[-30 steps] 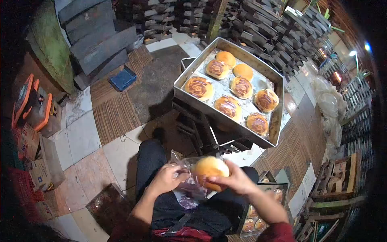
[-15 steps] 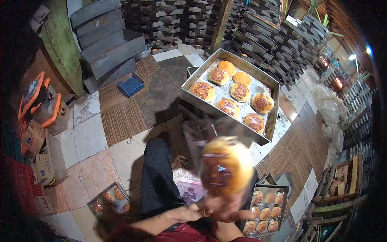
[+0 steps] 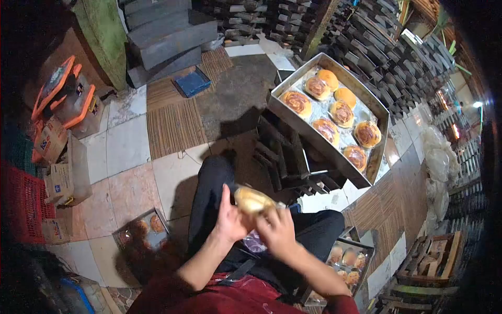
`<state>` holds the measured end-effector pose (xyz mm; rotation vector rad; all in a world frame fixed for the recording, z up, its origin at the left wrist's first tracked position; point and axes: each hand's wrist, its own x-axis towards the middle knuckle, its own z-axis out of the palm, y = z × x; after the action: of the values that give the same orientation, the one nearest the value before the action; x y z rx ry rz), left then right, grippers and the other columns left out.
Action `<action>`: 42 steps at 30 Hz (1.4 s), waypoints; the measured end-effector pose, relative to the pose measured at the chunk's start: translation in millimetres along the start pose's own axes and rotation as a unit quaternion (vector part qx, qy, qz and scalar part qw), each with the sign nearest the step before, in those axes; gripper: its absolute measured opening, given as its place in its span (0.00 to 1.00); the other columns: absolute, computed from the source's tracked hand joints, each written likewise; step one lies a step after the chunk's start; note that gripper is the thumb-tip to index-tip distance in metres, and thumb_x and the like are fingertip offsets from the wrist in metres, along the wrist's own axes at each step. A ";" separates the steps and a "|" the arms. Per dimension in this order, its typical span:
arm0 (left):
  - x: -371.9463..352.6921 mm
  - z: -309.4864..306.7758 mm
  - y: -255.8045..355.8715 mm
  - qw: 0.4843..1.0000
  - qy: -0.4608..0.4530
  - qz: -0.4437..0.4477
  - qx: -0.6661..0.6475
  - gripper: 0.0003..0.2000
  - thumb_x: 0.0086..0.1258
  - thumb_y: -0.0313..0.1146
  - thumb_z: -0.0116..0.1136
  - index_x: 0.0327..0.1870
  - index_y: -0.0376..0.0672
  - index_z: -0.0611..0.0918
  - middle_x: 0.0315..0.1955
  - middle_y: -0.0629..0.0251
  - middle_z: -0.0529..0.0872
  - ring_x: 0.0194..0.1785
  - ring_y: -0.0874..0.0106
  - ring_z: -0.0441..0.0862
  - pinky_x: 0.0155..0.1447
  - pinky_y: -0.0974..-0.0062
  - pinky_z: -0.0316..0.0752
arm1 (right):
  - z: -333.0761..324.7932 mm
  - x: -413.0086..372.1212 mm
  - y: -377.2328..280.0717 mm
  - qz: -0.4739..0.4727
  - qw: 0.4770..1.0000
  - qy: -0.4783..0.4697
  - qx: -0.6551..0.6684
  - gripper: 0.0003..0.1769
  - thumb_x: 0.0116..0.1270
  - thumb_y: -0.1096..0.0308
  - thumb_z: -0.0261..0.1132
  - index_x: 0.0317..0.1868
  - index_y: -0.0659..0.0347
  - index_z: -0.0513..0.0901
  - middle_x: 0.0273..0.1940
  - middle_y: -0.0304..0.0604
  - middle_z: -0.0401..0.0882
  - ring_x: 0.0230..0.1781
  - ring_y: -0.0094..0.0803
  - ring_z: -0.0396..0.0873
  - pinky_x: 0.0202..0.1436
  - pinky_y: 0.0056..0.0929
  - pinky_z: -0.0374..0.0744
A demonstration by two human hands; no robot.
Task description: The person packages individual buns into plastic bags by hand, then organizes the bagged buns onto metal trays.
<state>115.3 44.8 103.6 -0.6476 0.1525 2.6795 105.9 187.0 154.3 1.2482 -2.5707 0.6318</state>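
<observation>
A wrapped bun [image 3: 253, 200] is held in front of my lap, its pale side showing. My left hand [image 3: 230, 219] touches its near left side, thumb raised and palm partly open. My right hand [image 3: 277, 230] has its fingers bent round the bun's right end. Ahead and to the right, a large metal tray [image 3: 377, 112] stands on a dark stack, with several swirl-topped buns [image 3: 325, 131] and plainer ones in it. Below my hands, a purple printed plastic packet [image 3: 254, 242] lies on my lap.
A smaller tray of wrapped buns [image 3: 351, 257] is at my right and another [image 3: 157, 224] at my left. A blue tray [image 3: 192, 82] lies on the floor ahead. Orange-lidded boxes [image 3: 78, 104] and a red crate [image 3: 26, 204] stand at far left.
The bun has moved down and left, away from the camera, and has turned from its glazed top to its pale side. My hands are farther apart around it. The camera view has shifted.
</observation>
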 end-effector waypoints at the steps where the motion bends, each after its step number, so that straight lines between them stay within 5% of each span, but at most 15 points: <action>1: 17.0 -22.4 -4.4 0.999 -0.016 -0.015 -0.032 0.38 0.60 0.70 0.37 0.52 0.42 0.74 0.51 0.57 0.77 0.53 0.62 0.75 0.59 0.58 0.67 | 15.2 3.1 10.8 0.043 0.999 -0.008 -0.003 0.09 0.45 0.69 0.60 0.31 0.58 0.76 0.37 0.44 0.71 0.40 0.40 0.71 0.41 0.39 0.71; 5: 11.3 6.5 -2.1 0.998 -0.021 0.054 0.014 0.34 0.63 0.65 0.41 0.55 0.42 0.71 0.53 0.51 0.74 0.54 0.54 0.74 0.57 0.51 0.69 | -4.3 2.2 -28.5 -0.121 0.993 -0.009 0.003 0.13 0.47 0.63 0.62 0.35 0.58 0.79 0.34 0.41 0.70 0.36 0.37 0.70 0.42 0.37 0.69; 11: -34.6 88.4 17.6 0.942 -0.264 0.202 0.039 0.36 0.64 0.64 0.38 0.63 0.41 0.63 0.56 0.44 0.70 0.58 0.53 0.70 0.58 0.52 0.70 | -47.3 -1.3 -37.0 0.171 0.963 0.131 0.163 0.12 0.51 0.69 0.71 0.38 0.58 0.82 0.33 0.42 0.73 0.35 0.36 0.71 0.41 0.30 0.70; 13: -32.3 90.6 13.8 0.947 -0.226 0.225 0.036 0.34 0.66 0.61 0.38 0.63 0.42 0.64 0.58 0.48 0.69 0.61 0.54 0.68 0.60 0.52 0.69 | -31.2 -18.4 -27.7 0.350 0.719 0.062 0.597 0.09 0.54 0.79 0.66 0.35 0.66 0.76 0.36 0.45 0.76 0.33 0.29 0.75 0.36 0.24 0.73; 19: -16.2 74.1 16.1 0.961 -0.179 0.210 -0.021 0.31 0.64 0.60 0.42 0.57 0.42 0.70 0.51 0.52 0.75 0.57 0.50 0.71 0.54 0.50 0.73 | -23.1 -18.6 -26.3 0.037 0.981 0.093 0.168 0.12 0.51 0.80 0.66 0.34 0.64 0.72 0.24 0.46 0.71 0.25 0.38 0.74 0.26 0.29 0.74; 22: -11.4 72.2 15.8 0.970 -0.062 0.229 -0.053 0.25 0.66 0.56 0.44 0.48 0.42 0.75 0.44 0.56 0.79 0.49 0.56 0.78 0.46 0.58 0.78 | -36.9 -23.3 -40.2 0.087 0.936 -0.273 0.204 0.07 0.56 0.69 0.61 0.31 0.62 0.72 0.27 0.52 0.73 0.27 0.45 0.76 0.28 0.38 0.74; 24: -3.3 65.5 27.3 0.957 -0.083 0.266 -0.080 0.25 0.66 0.56 0.43 0.48 0.42 0.74 0.43 0.53 0.78 0.47 0.57 0.78 0.47 0.59 0.78 | -31.1 -44.7 -52.8 -0.152 0.723 -0.489 0.465 0.12 0.65 0.61 0.57 0.31 0.62 0.74 0.25 0.49 0.70 0.27 0.43 0.75 0.32 0.37 0.74; 27: -5.9 61.3 35.8 0.947 -0.079 0.301 -0.081 0.26 0.66 0.58 0.44 0.49 0.43 0.74 0.44 0.51 0.77 0.48 0.55 0.77 0.51 0.54 0.75 | -69.6 -28.1 -24.9 0.022 0.763 -0.443 0.471 0.24 0.56 0.55 0.68 0.45 0.64 0.73 0.38 0.50 0.76 0.39 0.42 0.76 0.43 0.34 0.74; 29: -12.8 48.4 26.3 0.957 -0.165 0.236 0.004 0.29 0.65 0.61 0.42 0.53 0.43 0.71 0.45 0.53 0.77 0.50 0.54 0.76 0.54 0.50 0.72 | -64.2 -16.3 -0.5 0.112 0.951 -0.029 0.285 0.45 0.43 0.55 0.76 0.58 0.65 0.64 0.51 0.51 0.70 0.52 0.39 0.71 0.53 0.33 0.72; 30: -26.7 55.4 7.0 0.980 -0.147 0.126 -0.033 0.33 0.64 0.64 0.38 0.58 0.45 0.68 0.47 0.53 0.76 0.52 0.55 0.74 0.55 0.49 0.71 | -52.7 -9.4 11.0 0.117 0.937 0.047 0.326 0.51 0.40 0.56 0.78 0.60 0.66 0.60 0.54 0.51 0.66 0.55 0.39 0.68 0.55 0.33 0.71; 31: -51.1 71.3 -32.7 0.885 -0.147 0.365 0.251 0.35 0.63 0.66 0.38 0.61 0.46 0.65 0.52 0.54 0.73 0.56 0.58 0.72 0.55 0.53 0.71 | -41.4 -3.6 20.9 0.119 0.916 0.123 0.364 0.57 0.36 0.56 0.80 0.63 0.67 0.56 0.57 0.51 0.62 0.59 0.39 0.64 0.57 0.33 0.70; 33: -82.2 59.1 -64.7 0.977 0.004 -0.100 0.189 0.36 0.64 0.62 0.44 0.67 0.48 0.56 0.60 0.61 0.66 0.63 0.63 0.65 0.59 0.60 0.65 | -24.1 1.0 16.8 0.218 0.800 0.115 0.547 0.53 0.41 0.62 0.78 0.64 0.64 0.56 0.55 0.46 0.64 0.56 0.36 0.67 0.57 0.32 0.70; 37: -127.1 63.9 -30.1 0.710 -0.420 0.123 0.551 0.15 0.70 0.32 0.48 0.54 0.34 0.71 0.57 0.53 0.69 0.64 0.60 0.64 0.66 0.62 0.57 | 30.2 -11.8 -2.0 0.346 0.610 0.025 0.713 0.35 0.53 0.69 0.70 0.59 0.62 0.62 0.49 0.41 0.70 0.49 0.30 0.70 0.54 0.29 0.71; 39: -135.0 36.3 -8.5 0.781 -0.394 0.181 0.450 0.10 0.70 0.31 0.47 0.46 0.34 0.73 0.52 0.54 0.73 0.58 0.62 0.71 0.61 0.66 0.64 | 71.9 -39.2 -20.5 0.447 0.624 -0.056 0.639 0.30 0.57 0.66 0.68 0.57 0.63 0.63 0.47 0.41 0.72 0.48 0.29 0.71 0.54 0.27 0.71; 42: -131.5 11.6 -5.2 0.785 0.137 0.375 0.474 0.14 0.65 0.30 0.55 0.49 0.36 0.70 0.41 0.60 0.78 0.44 0.69 0.76 0.50 0.72 0.70 | 105.9 -72.3 -34.7 0.455 0.705 -0.038 0.542 0.20 0.66 0.61 0.59 0.51 0.65 0.69 0.41 0.41 0.76 0.41 0.25 0.73 0.45 0.25 0.73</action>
<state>220.6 7.7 174.2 -0.6804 2.0477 2.5720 177.3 168.9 43.8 -0.1261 -2.7031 2.5516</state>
